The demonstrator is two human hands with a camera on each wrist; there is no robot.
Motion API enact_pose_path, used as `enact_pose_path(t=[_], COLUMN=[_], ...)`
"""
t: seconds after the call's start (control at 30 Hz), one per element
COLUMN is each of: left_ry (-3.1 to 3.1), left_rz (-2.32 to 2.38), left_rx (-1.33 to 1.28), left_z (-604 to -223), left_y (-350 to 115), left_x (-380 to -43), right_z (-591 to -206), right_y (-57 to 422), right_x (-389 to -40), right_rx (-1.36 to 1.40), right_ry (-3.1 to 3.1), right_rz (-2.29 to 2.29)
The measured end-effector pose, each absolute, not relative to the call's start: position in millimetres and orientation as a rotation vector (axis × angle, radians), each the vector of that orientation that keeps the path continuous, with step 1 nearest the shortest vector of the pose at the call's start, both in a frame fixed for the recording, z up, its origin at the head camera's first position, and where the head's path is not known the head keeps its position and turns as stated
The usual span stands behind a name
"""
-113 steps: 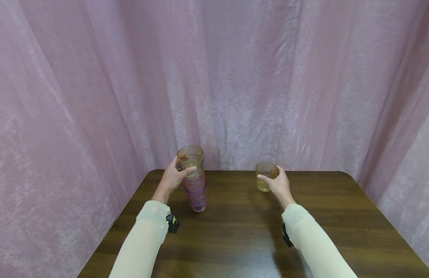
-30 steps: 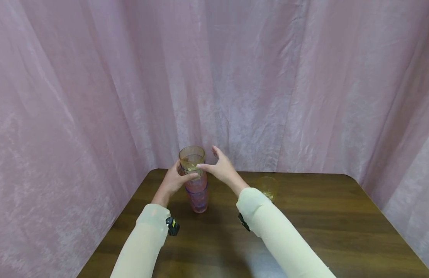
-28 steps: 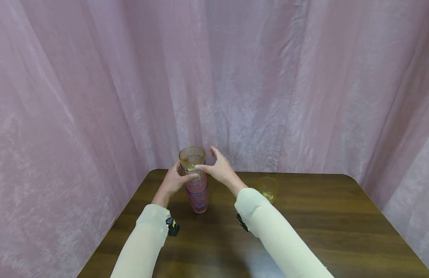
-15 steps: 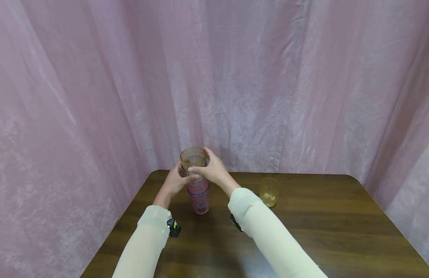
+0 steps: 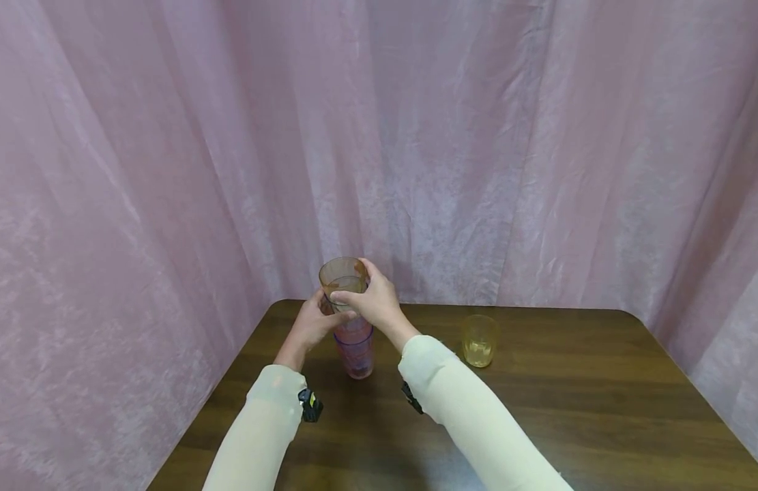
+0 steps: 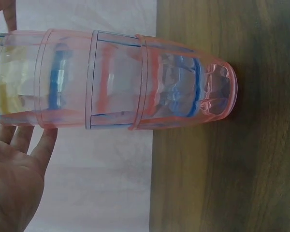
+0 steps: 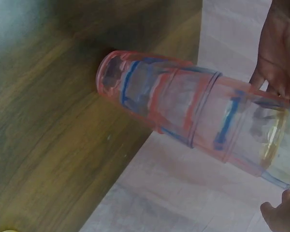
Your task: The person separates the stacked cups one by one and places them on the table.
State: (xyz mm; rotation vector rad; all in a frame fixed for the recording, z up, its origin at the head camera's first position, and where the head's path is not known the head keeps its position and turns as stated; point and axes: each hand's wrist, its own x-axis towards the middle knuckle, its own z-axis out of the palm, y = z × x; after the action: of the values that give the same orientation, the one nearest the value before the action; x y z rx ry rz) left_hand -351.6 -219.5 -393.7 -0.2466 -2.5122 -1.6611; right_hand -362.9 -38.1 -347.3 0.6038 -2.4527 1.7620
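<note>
A tall upright stack of clear plastic cups [image 5: 357, 354], pink and blue in turn, stands on the table at the left. At its top sits a yellow cup [image 5: 337, 271]. My left hand [image 5: 310, 324] curls round the upper part of the stack from the left, thumb in front. Just above it, my right hand [image 5: 377, 301] grips the yellow cup from the right, with its thumb across the near side. The left wrist view shows the nested cups [image 6: 116, 79] side-on, their pink base on the wood. Another yellow cup [image 5: 479, 341] stands upright alone to the right.
The brown wooden table [image 5: 557, 395] has rounded far corners. Pink curtains [image 5: 446, 150] hang right behind its far edge and along both sides. Small black devices [image 5: 311, 406] are strapped to both wrists.
My right hand has let go of the lone yellow cup, which now stands on the table. It has moved left and taken hold of the stack's top cup. My left hand stays at the stack.
</note>
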Motion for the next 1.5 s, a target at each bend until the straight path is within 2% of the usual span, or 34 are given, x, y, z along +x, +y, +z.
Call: enact_pose_path(t=[0.27,0.57,1.0,1.33,1.5], left_ry=[-2.483,-2.4,-2.412,-2.48,-2.476], left_rz=[-1.678,-1.766,-1.757,-1.747,-1.753], left_rx=[-0.212,-0.26,-0.225,-0.225,-0.226], left_z=[-401,-401,-397,-368,-378], left_y=[-226,-225,-225,-215,-218], left_x=[-354,-359,-357,-333,-340], right_z=[-332,-304,-297,-301,-311], right_y=[-35,-9,69,125,151], right_x=[-358,-360,-371,-371,-367], right_rx=[0.658,0.645,0.553,0.466,0.453], right_ry=[-2.333,-2.239,-2.216,-2.232,-2.271], right_rz=[1.877,1.939,1.912,1.87,1.856])
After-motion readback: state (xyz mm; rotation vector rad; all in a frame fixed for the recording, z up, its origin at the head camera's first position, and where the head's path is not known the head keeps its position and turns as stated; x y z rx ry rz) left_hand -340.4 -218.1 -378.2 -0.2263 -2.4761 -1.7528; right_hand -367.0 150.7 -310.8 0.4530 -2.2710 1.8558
